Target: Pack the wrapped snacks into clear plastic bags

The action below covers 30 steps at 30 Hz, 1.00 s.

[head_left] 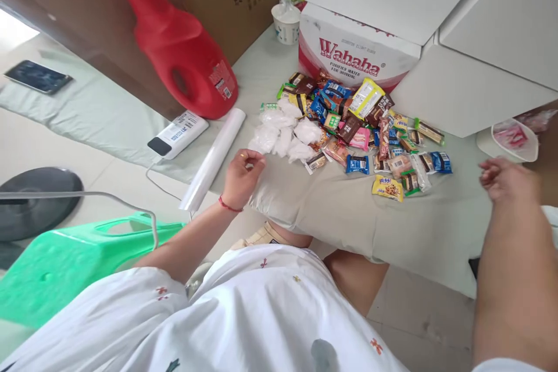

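My left hand [246, 176], with a red string at the wrist, hovers at the front edge of the cloth-covered surface. Its fingers are curled together in a pinch, and whatever they may hold is hidden. Just beyond it lie crumpled white plastic bags [272, 131], beside a roll of white film [213, 160]. To the right of these spreads a heap of small wrapped snacks [349, 116] in several colours. Off to the right, my right hand [505, 179] is raised near a white bowl [508, 142], apart from the snacks. Its fingers are bent and smeared by motion.
A Wahaha carton [353, 49] stands behind the snacks. At the left are a red detergent bottle [178, 52], a white power bank [178, 135] with a cable, and a phone [38, 77]. Below stands a green stool [82, 261]. A paper cup [286, 24] sits at the back.
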Each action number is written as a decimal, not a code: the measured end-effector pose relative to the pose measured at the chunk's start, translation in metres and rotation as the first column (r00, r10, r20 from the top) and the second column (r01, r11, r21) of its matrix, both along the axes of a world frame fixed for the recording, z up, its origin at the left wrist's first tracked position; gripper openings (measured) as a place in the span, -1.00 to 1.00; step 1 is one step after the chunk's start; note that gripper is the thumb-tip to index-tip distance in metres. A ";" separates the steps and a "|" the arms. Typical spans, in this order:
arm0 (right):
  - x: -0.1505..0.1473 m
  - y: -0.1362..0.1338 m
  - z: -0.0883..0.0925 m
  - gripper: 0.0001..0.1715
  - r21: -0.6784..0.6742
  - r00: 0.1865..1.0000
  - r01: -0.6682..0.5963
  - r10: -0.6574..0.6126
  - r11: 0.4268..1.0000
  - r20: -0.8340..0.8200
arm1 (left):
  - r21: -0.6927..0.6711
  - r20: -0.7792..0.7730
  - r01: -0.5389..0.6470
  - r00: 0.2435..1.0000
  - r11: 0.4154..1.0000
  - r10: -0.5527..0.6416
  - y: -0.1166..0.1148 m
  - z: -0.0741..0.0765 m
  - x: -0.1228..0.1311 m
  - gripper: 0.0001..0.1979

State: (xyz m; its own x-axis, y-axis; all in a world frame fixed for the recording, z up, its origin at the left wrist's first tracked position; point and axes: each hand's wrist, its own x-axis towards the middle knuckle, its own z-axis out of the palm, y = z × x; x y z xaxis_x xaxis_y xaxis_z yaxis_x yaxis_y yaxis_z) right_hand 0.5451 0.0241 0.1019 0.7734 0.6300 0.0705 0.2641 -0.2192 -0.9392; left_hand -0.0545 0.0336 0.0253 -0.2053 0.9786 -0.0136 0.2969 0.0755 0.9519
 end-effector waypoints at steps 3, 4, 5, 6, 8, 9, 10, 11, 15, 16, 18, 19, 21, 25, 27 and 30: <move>-0.071 -0.055 -0.039 -0.73 -0.069 0.977 0.008 -0.022 0.998 -0.211 | 0.121 -0.142 -0.113 0.981 0.986 0.130 0.032 -0.002 -0.016 -0.89; -0.095 -0.077 -0.050 -0.72 -0.076 0.970 -0.048 0.029 0.996 -0.242 | 0.162 -0.188 -0.115 0.971 0.980 0.145 0.046 -0.001 -0.018 -0.91; -0.117 -0.100 -0.059 -0.65 -0.081 0.967 -0.073 0.051 0.994 -0.250 | 0.203 -0.238 -0.092 0.961 0.975 0.140 0.061 0.000 -0.018 -0.93; -0.137 -0.122 -0.068 -0.55 -0.084 0.966 -0.077 0.053 0.993 -0.255 | 0.248 -0.292 -0.054 0.948 0.967 0.128 0.077 0.002 -0.015 -0.93; -0.170 -0.162 -0.082 -0.40 -0.100 0.955 -0.067 0.034 0.993 -0.294 | 0.298 -0.399 0.073 0.915 0.952 0.055 0.111 0.006 -0.002 -0.87; -0.181 -0.180 -0.088 -0.36 -0.117 0.950 -0.053 0.014 0.992 -0.311 | 0.293 -0.454 0.145 0.891 0.945 0.004 0.128 0.009 0.007 -0.79; -0.189 -0.195 -0.093 -0.33 -0.134 0.946 -0.036 -0.010 0.990 -0.325 | 0.266 -0.504 0.209 0.863 0.941 -0.049 0.145 0.012 0.017 -0.71; -0.195 -0.209 -0.096 -0.32 -0.146 0.943 -0.014 -0.036 0.989 -0.332 | 0.218 -0.544 0.259 0.833 0.941 -0.103 0.160 0.015 0.026 -0.65; -0.200 -0.246 -0.097 -0.40 -0.093 0.951 0.114 -0.136 0.989 -0.277 | 0.113 -0.586 0.226 0.802 0.968 -0.119 0.196 0.038 0.047 -0.79; -0.200 -0.251 -0.093 -0.44 -0.059 0.956 0.155 -0.164 0.986 -0.244 | 0.170 -0.569 0.194 0.820 0.966 -0.065 0.197 0.047 0.048 -0.79; -0.203 -0.256 -0.084 -0.52 0.011 0.959 0.232 -0.227 0.973 -0.173 | 0.318 -0.505 0.180 0.863 0.931 0.006 0.187 0.065 0.047 -0.75; -0.207 -0.255 -0.079 -0.55 0.039 0.957 0.260 -0.252 0.965 -0.141 | 0.354 -0.478 0.190 0.878 0.915 0.003 0.175 0.073 0.048 -0.75; -0.221 -0.248 -0.070 -0.58 0.058 0.963 0.262 -0.258 0.963 -0.077 | 0.415 -0.324 0.200 0.944 0.887 -0.061 0.137 0.081 0.055 -0.81; -0.272 -0.211 -0.057 -0.60 -0.006 0.992 -0.087 0.087 0.996 0.092 | 0.102 0.082 0.529 0.839 0.842 -0.537 0.025 0.060 0.098 -0.62; -0.299 -0.188 -0.055 -0.62 -0.002 0.935 -0.337 0.335 0.942 0.119 | -0.024 0.310 0.643 0.733 0.766 -0.606 -0.027 0.038 0.122 -0.52; -0.323 -0.160 -0.059 -0.70 0.030 0.885 -0.466 0.466 0.884 0.005 | -0.099 0.675 0.766 0.521 0.635 -0.523 -0.072 0.011 0.143 -0.50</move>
State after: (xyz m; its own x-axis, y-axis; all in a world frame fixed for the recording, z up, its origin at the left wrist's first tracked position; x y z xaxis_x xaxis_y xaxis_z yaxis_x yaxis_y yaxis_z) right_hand 0.2222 -0.1354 0.0425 0.3913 0.9156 0.0928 0.3268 -0.0440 -0.9441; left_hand 0.0887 -0.0388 0.0365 0.6482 0.7207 -0.2458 -0.1457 0.4342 0.8889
